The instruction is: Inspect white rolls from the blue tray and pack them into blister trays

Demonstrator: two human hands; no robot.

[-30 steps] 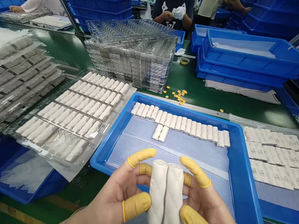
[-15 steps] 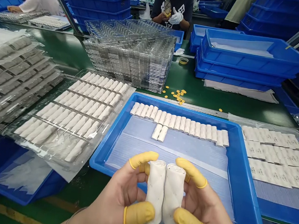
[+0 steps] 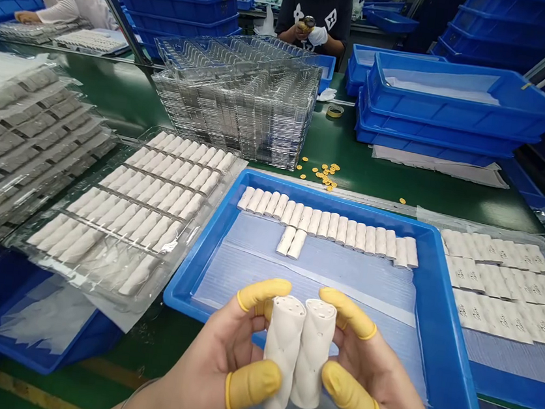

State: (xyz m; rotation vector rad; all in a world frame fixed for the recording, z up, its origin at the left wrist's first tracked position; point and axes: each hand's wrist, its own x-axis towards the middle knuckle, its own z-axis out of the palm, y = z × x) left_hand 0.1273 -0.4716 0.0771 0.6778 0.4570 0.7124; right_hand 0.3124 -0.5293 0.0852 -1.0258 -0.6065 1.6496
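Observation:
My left hand (image 3: 237,345) pinches a white ceramic-like cylinder (image 3: 282,353) between thumb and fingers, with yellow finger cots on the tips. A matching cylinder (image 3: 313,357) is gripped by my right hand (image 3: 366,359), also in yellow cots. Both cylinders stand upright side by side, tops almost touching, with small holes showing in their end faces. They are held in front of the near edge of a blue tray (image 3: 452,356). Inside that tray a row of similar white cylinders (image 3: 333,226) lies along the far side, with a pair of cylinders (image 3: 290,242) below it.
To the left lies a clear blister tray of white cylinders (image 3: 140,196), beside stacked filled trays (image 3: 18,143). Empty clear trays (image 3: 245,96) are piled behind. Yellow discs (image 3: 325,174) are scattered on the green table. More cylinders (image 3: 504,283) lie right. A person (image 3: 316,12) sits opposite.
The two cylinders have turned slightly in my fingers, and their tops now tilt more toward me. Across the table, the co-worker's hands have shifted the round object they hold.

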